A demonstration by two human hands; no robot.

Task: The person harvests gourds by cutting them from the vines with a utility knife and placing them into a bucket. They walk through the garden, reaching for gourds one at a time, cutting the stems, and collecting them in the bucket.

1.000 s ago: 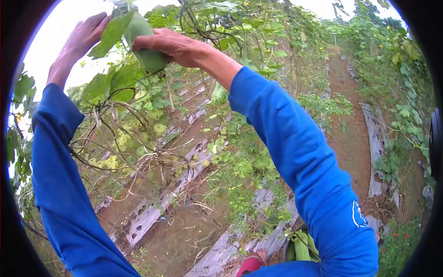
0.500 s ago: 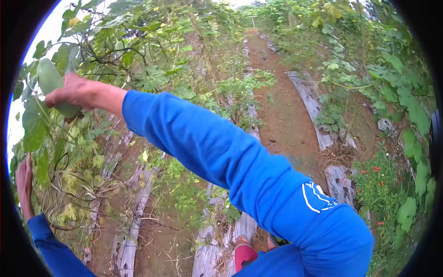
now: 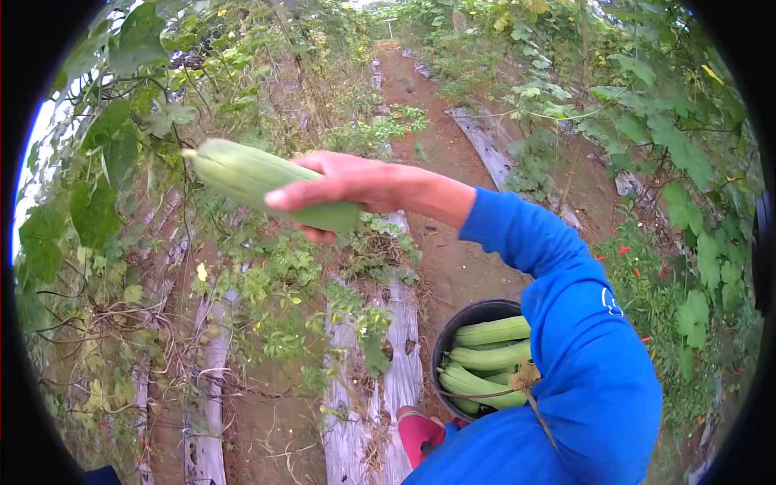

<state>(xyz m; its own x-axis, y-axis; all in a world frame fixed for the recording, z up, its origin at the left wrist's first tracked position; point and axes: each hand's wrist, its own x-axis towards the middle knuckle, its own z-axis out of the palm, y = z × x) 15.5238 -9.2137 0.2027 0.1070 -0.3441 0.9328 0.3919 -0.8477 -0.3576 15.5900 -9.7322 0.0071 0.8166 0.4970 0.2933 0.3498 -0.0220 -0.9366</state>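
My right hand (image 3: 356, 184) is closed around a green luffa gourd (image 3: 242, 171), thumb along its near side. The gourd lies nearly level in the air, its stem end pointing left toward the vines and its other end under my palm. Below my right arm stands a dark bucket (image 3: 439, 356) holding several long green luffa gourds (image 3: 481, 386), partly covered by my blue sleeve. My left hand is out of view; only a bit of dark blue sleeve (image 3: 102, 475) shows at the lower left edge.
Leafy climbing vines (image 3: 105, 178) hang at the left, with more vines (image 3: 687, 153) on the right. Strips of torn silvery plastic mulch (image 3: 400, 339) run along the beds beside a brown dirt path (image 3: 420, 105). Plants with red peppers (image 3: 624, 250) grow at the right. A pink shoe (image 3: 416, 432) shows below.
My right hand has moved right and down, bringing the luffa gourd away from the vines. My left hand has dropped out of view. The bucket of gourds has come into sight.
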